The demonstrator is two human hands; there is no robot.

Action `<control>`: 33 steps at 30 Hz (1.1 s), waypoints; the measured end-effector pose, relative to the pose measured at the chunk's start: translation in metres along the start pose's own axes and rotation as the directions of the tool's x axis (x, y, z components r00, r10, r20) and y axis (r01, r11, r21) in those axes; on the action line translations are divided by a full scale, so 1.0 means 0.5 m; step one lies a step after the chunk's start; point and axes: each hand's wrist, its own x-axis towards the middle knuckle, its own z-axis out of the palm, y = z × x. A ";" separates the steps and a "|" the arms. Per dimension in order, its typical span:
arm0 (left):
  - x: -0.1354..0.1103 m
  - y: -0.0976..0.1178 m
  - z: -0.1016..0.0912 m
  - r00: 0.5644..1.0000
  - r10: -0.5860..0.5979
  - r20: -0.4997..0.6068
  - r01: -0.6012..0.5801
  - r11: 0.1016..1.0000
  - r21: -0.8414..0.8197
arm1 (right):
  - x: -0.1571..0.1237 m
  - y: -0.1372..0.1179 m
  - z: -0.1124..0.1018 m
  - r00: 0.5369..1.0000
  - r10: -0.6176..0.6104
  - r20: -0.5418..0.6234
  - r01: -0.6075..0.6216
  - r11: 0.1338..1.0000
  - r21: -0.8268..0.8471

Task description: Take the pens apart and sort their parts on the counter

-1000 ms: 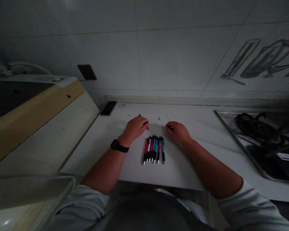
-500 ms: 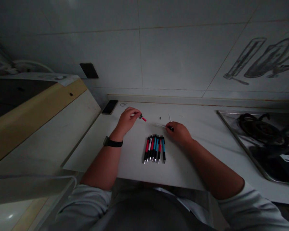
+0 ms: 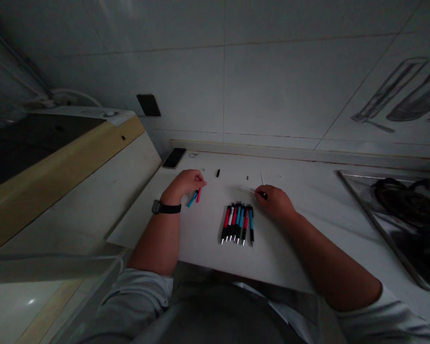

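My left hand (image 3: 186,185), with a dark watch on its wrist, is closed with its fingertips at the upper end of a short red pen barrel (image 3: 198,195). A blue pen barrel (image 3: 192,199) lies right beside it. My right hand (image 3: 274,200) pinches a thin whitish pen refill (image 3: 248,189) that points left, and a black part shows at the fingers. Between my forearms, several pens (image 3: 237,223) in red, white and blue with black grips lie side by side on the white counter (image 3: 208,239), silver tips toward me.
A small black piece (image 3: 218,173), a tiny dark bit (image 3: 247,177) and a thin white stick (image 3: 262,178) lie behind my hands. A phone (image 3: 174,158) rests at the back left. At right is a gas stove (image 3: 397,205); a pale cabinet-like body (image 3: 103,177) stands left.
My left hand has moved toward me with the red barrel, bringing it beside the blue one. The black piece behind it now shows clearly. My right hand keeps its pinch on the refill.
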 end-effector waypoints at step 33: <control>0.011 -0.059 0.015 0.989 -0.064 0.132 0.024 0.960 0.281 | -0.003 -0.005 0.000 1.000 -0.031 -0.005 0.031 0.999 -0.012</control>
